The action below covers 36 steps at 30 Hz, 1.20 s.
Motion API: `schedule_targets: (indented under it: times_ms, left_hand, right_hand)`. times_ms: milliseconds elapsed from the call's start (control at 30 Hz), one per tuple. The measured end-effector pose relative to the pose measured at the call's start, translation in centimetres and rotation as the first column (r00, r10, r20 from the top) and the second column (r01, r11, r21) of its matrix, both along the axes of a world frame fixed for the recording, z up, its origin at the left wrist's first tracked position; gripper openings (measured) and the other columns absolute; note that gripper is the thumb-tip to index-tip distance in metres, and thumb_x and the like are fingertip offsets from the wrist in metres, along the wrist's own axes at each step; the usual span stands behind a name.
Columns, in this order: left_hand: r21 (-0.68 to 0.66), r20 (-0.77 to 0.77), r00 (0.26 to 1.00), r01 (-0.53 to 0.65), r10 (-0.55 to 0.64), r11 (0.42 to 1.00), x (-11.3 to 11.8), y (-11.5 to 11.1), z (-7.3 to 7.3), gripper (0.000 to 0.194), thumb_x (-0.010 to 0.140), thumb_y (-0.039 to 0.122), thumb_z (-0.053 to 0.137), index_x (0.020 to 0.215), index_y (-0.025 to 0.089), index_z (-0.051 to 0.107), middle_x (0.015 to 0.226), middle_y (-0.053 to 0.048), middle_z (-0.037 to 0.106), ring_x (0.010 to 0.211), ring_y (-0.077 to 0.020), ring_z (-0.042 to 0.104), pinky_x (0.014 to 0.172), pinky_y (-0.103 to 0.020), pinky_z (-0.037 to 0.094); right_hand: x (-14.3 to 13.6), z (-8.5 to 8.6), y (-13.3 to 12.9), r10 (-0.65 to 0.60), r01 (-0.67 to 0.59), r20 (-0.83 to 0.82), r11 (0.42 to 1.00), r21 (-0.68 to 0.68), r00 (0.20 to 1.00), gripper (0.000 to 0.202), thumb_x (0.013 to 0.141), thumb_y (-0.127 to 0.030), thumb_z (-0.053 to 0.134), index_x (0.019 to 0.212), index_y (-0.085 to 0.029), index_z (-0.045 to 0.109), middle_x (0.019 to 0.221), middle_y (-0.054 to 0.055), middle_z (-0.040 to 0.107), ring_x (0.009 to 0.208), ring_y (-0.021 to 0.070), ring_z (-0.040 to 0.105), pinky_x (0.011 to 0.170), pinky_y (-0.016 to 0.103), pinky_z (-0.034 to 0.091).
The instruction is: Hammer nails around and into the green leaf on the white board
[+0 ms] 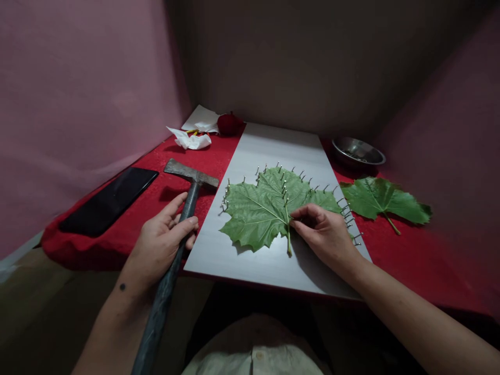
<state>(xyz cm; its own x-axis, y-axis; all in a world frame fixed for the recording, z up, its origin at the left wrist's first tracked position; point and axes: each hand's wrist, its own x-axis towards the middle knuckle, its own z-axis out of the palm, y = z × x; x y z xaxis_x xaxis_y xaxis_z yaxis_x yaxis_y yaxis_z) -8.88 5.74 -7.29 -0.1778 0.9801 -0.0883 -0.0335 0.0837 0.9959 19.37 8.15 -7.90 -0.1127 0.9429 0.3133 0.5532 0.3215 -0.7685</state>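
My left hand (166, 232) is closed around the dark handle of a hammer (187, 203), its metal head up over the red cloth beside the board. A large green leaf (253, 213) lies on a pale board (219, 250), its stem pointing toward me. Several nails (285, 190) stand along its central vein, and more follow its upper and right edges. At the base of the leaf, by the stem, the thumb and forefinger of my right hand (322, 229) are pinched together. Whatever is between those fingertips is too small or hidden to make out.
A metal bowl (357, 152) with small pieces inside stands at the back right. In front of it rests a second leaf (385, 200). A black phone (111, 200) lies at left on the red cloth (422, 260); crumpled tissue (191, 139) and a red object (229, 125) are behind.
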Motion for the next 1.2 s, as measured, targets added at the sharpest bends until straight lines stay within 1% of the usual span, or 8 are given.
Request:
schedule_targets:
  times_ms: [133, 267, 467, 600, 767, 1067, 1200]
  left_hand:
    - [0.017, -0.02, 1.0, -0.001, 0.001, 1.0, -0.04, 0.03, -0.06, 0.078, 0.07, 0.026, 0.073, 0.141, 0.018, 0.04, 0.056, 0.005, 0.055, 0.044, -0.0091, 0.046, 0.041, -0.016, 0.038]
    - [0.01, -0.045, 0.999, 0.031, -0.03, 0.999, -0.08, 0.02, 0.07, 0.074, 0.074, 0.028, 0.069, 0.141, 0.019, 0.039, 0.048, 0.006, 0.05, 0.044, -0.0096, 0.044, 0.04, -0.016, 0.037]
    - [-0.017, -0.065, 0.998, 0.019, -0.02, 1.0, 0.15, -0.1, 0.41, 0.073, 0.076, 0.029, 0.068, 0.142, 0.02, 0.038, 0.047, 0.006, 0.05, 0.044, -0.0093, 0.042, 0.039, -0.015, 0.035]
    - [-0.006, -0.081, 0.997, 0.012, -0.013, 1.0, 0.13, -0.18, 0.32, 0.072, 0.076, 0.029, 0.066, 0.142, 0.019, 0.039, 0.047, 0.006, 0.05, 0.044, -0.0098, 0.043, 0.04, -0.015, 0.036]
    - [0.012, -0.07, 0.997, 0.026, -0.025, 1.0, -0.04, -0.05, 0.1, 0.077, 0.075, 0.029, 0.068, 0.143, 0.017, 0.036, 0.047, 0.006, 0.05, 0.043, -0.0103, 0.044, 0.04, -0.016, 0.037]
    - [0.007, -0.087, 0.996, 0.027, -0.026, 1.0, -0.05, -0.03, -0.02, 0.071, 0.079, 0.03, 0.064, 0.143, 0.02, 0.036, 0.047, 0.005, 0.05, 0.044, -0.0091, 0.042, 0.041, -0.016, 0.037]
    - [0.006, -0.076, 0.997, 0.024, -0.024, 1.0, -0.12, -0.14, -0.07, 0.07, 0.079, 0.029, 0.065, 0.143, 0.02, 0.038, 0.048, 0.005, 0.05, 0.045, -0.0091, 0.042, 0.041, -0.016, 0.037]
  right_hand:
    - [0.04, 0.3, -0.03, -0.023, 0.024, 0.026, 1.0, -0.012, 0.999, 0.009, 0.078, -0.024, 0.061, 0.082, -0.018, 0.067, 0.075, 0.002, 0.069, 0.067, 0.0141, 0.062, 0.063, 0.027, 0.048]
    - [0.06, 0.26, -0.02, -0.03, 0.03, 0.03, 0.999, -0.01, 0.999, 0.009, 0.079, -0.024, 0.062, 0.082, -0.018, 0.068, 0.076, 0.003, 0.069, 0.068, 0.0144, 0.062, 0.063, 0.027, 0.048]
    - [0.0, 0.31, -0.1, -0.025, 0.025, 0.026, 1.0, -0.003, 0.999, 0.007, 0.078, -0.023, 0.062, 0.08, -0.018, 0.067, 0.075, 0.002, 0.068, 0.066, 0.0138, 0.061, 0.061, 0.027, 0.047]
    - [0.01, 0.34, -0.14, -0.023, 0.023, 0.038, 1.0, 0.002, 0.999, 0.006, 0.078, -0.023, 0.062, 0.08, -0.018, 0.065, 0.074, 0.002, 0.067, 0.065, 0.0134, 0.06, 0.059, 0.026, 0.046]
    - [0.11, 0.1, -0.14, 0.002, -0.002, 0.013, 1.0, 0.007, 1.0, 0.006, 0.08, -0.024, 0.061, 0.081, -0.018, 0.063, 0.074, 0.002, 0.066, 0.064, 0.0129, 0.059, 0.058, 0.026, 0.046]
    - [-0.04, 0.08, -0.32, -0.001, -0.002, 0.035, 0.997, 0.082, 0.999, 0.004, 0.081, -0.021, 0.059, 0.081, -0.018, 0.061, 0.074, 0.001, 0.064, 0.066, 0.0128, 0.058, 0.06, 0.026, 0.046]
    - [0.0, -0.01, -0.32, 0.014, -0.017, 0.041, 0.996, 0.084, 0.999, 0.004, 0.081, -0.021, 0.059, 0.082, -0.018, 0.061, 0.075, 0.002, 0.064, 0.066, 0.0129, 0.059, 0.06, 0.026, 0.046]
